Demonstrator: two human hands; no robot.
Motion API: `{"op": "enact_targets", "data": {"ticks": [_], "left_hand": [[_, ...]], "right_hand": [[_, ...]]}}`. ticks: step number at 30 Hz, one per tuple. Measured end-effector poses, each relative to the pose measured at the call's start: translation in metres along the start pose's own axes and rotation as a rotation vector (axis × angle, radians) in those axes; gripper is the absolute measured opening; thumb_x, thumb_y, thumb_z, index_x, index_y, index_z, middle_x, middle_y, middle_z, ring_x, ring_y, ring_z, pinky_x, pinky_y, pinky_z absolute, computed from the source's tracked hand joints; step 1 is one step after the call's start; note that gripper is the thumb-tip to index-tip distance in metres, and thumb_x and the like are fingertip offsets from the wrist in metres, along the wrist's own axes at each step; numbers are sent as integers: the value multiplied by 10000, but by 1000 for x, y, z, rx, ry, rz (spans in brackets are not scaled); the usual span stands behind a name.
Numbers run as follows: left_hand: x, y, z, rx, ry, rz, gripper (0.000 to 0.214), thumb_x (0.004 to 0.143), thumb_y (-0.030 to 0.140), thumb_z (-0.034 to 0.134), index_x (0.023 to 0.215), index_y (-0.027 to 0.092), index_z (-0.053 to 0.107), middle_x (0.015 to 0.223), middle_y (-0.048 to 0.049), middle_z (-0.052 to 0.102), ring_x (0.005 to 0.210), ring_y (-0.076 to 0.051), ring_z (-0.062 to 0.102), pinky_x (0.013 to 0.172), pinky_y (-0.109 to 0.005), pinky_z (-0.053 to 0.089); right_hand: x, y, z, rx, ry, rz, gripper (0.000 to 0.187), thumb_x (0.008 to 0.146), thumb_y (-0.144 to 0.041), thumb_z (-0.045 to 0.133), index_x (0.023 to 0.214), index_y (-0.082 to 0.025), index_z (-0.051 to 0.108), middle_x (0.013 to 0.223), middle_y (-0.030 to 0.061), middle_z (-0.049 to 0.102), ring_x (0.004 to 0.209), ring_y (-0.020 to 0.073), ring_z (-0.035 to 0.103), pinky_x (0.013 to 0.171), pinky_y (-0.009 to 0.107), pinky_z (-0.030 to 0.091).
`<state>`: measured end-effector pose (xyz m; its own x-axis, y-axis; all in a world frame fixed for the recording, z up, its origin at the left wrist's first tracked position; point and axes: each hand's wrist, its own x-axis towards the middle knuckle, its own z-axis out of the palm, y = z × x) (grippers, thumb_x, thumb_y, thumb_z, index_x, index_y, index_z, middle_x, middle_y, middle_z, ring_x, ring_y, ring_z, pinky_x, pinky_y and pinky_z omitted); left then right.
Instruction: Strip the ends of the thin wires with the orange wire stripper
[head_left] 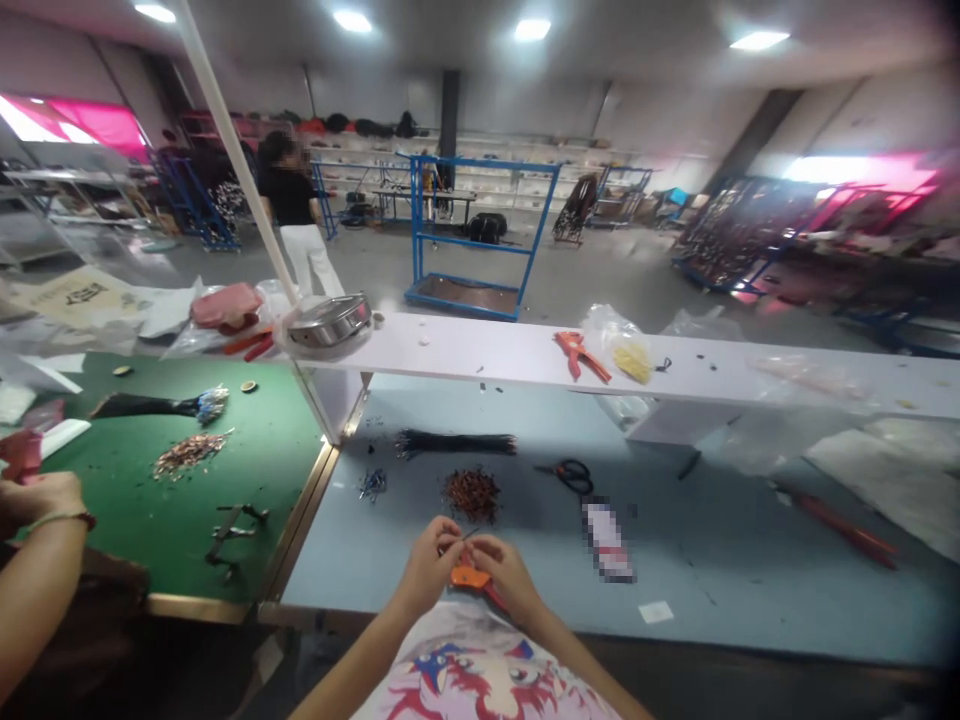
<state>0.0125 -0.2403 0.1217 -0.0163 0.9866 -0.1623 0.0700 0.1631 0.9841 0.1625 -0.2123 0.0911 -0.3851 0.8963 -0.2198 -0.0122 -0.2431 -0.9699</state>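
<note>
1. While I watch from afar, the fingers of my left hand (429, 566) and right hand (510, 578) are curled closed, pinching a thin wire (469, 534); I cannot tell how firm the hold is.
2. Orange-handled pliers (469, 577) lie beneath them, near the tabletop (697, 590) edge.
3. A slipped grip could drop the wire into the reddish pile of cut wires (472, 495) just ahead, or let its sharp end prick a finger.

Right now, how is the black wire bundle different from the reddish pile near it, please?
The black wire bundle is long and stretched out, while the reddish pile is a compact, roundish heap. The bundle shows long parallel strands; the pile shows short loose pieces. The bundle also lies farther back than the pile. Both rest on the pale blue tabletop.
</note>
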Motion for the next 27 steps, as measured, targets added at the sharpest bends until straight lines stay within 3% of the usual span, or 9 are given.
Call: {"op": "enact_targets", "data": {"ticks": [4, 10, 14, 20, 27], "left_hand": [[2, 12, 0, 92, -13, 35, 78, 779, 239, 520, 815, 176, 491, 639, 20, 608, 633, -119, 593, 614, -214, 404], [-2, 17, 4, 211, -25, 56, 73, 778, 228, 499, 797, 173, 542, 699, -5, 648, 671, -133, 616, 648, -228, 429], [-4, 17, 7, 188, -62, 65, 140, 800, 241, 457, 788, 160, 571, 755, -39, 674, 705, -139, 618, 682, -240, 449], [-5, 21, 8, 147, -49, 71, 177, 800, 260, 473, 815, 147, 608, 761, -48, 677, 658, -132, 584, 637, -233, 437], [-1, 12, 12, 123, -57, 39, 199, 790, 285, 478, 752, 137, 605, 728, -61, 666, 661, -145, 590, 644, -243, 440]], "right_hand": [[-9, -18, 7, 129, 128, -11, 372, 647, -457, 731, 892, -181, 687, 866, 64, 695, 762, 196, 619, 686, 287, 467], [-11, -29, 7, -81, 222, -93, 311, 680, -459, 685, 742, -155, 714, 762, 68, 667, 715, 198, 590, 680, 293, 454], [-10, -40, 4, -98, 318, -137, 335, 693, -477, 659, 764, -152, 702, 747, 65, 658, 689, 193, 578, 642, 283, 452], [-18, -51, 4, -134, 211, -186, 293, 732, -455, 647, 757, -165, 681, 722, 49, 642, 657, 178, 586, 605, 260, 467], [-24, -48, 6, -291, 272, -293, 283, 826, -437, 553, 809, -172, 650, 796, 72, 661, 766, 206, 621, 697, 270, 484]]}}
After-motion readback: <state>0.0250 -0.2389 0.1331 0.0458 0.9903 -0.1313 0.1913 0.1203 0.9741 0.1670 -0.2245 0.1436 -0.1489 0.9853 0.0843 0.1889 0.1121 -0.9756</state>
